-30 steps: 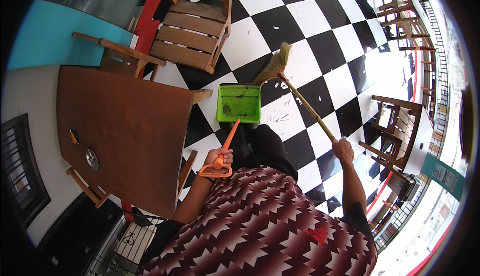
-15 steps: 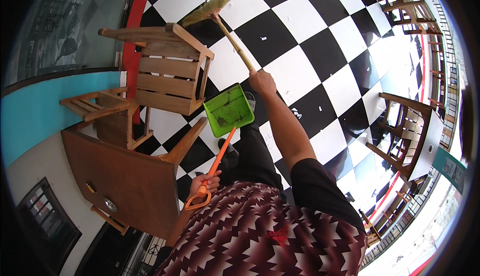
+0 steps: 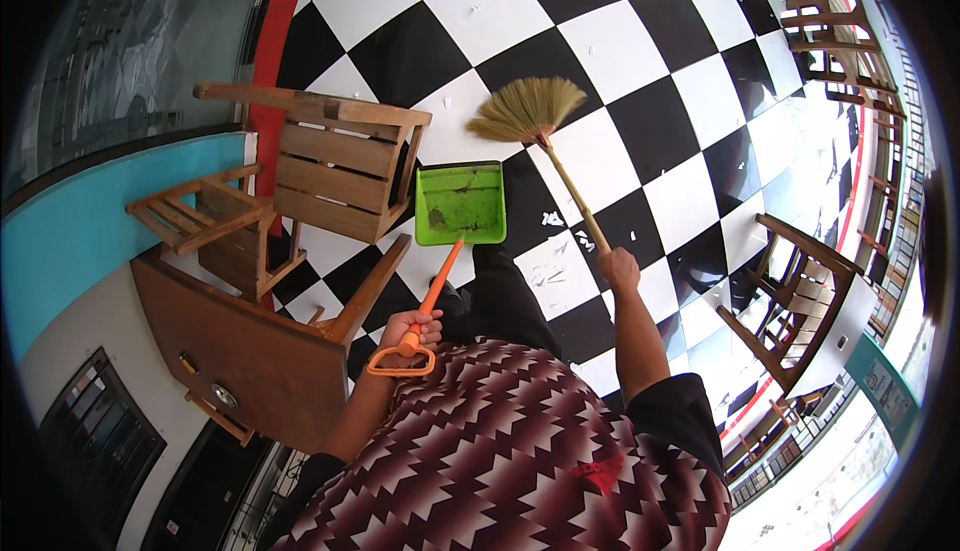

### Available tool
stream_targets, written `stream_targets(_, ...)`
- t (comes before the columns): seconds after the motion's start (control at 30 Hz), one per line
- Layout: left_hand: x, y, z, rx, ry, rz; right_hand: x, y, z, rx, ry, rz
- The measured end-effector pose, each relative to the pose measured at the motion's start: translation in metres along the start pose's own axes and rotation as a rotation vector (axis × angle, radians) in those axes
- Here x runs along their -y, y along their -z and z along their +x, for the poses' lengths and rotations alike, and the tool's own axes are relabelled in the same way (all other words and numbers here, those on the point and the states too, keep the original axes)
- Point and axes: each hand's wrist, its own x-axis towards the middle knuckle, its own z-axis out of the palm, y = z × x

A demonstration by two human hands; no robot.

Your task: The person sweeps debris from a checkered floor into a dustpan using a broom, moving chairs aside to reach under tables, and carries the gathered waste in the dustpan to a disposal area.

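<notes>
My left hand [image 3: 413, 332] is closed round the orange handle of a green dustpan [image 3: 462, 201]. Its pan lies at floor level in front of my legs, with dark dirt smudges inside. My right hand [image 3: 619, 269] grips the end of a straw broom [image 3: 575, 186] by its yellowish stick. The fanned bristles [image 3: 527, 111] are beyond the dustpan and to its right, over the floor tiles. Several white paper scraps [image 3: 552, 219] lie on the floor between the broom stick and the dustpan, with more scraps [image 3: 548, 275] nearer my legs.
A slatted wooden chair [image 3: 335, 161] stands left of the dustpan, another chair [image 3: 225, 216] behind it. A brown table [image 3: 235, 351] is at the near left, bearing a small round metal item [image 3: 224, 395]. More wooden chairs [image 3: 800, 301] stand right. The floor [image 3: 640, 126] is black-and-white checkered.
The broom has swung right, its bristles now nearer and right of the dustpan's far edge. My right hand has moved right and closer to me. The dustpan has turned slightly to sit straighter.
</notes>
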Motion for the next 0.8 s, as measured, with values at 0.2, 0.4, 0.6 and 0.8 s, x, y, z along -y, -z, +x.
stream_targets(0.2, -0.024, -0.059, 0.027, 0.02, 0.026, 0.081, -0.103, 0.08, -0.054, 0.106, -0.22, 0.085)
stream_targets(0.4, -0.034, -0.131, 0.034, 0.114, 0.006, 0.13, -0.143, 0.131, -0.099, 0.009, -0.199, 0.298)
stream_targets(0.6, -0.068, -0.207, 0.039, 0.251, -0.121, 0.085, -0.045, 0.169, -0.093, 0.048, -0.19, 0.826)
stream_targets(0.8, -0.13, -0.28, 0.051, 0.237, -0.179, 0.049, 0.106, 0.195, -0.039, 0.052, 0.116, 0.755)
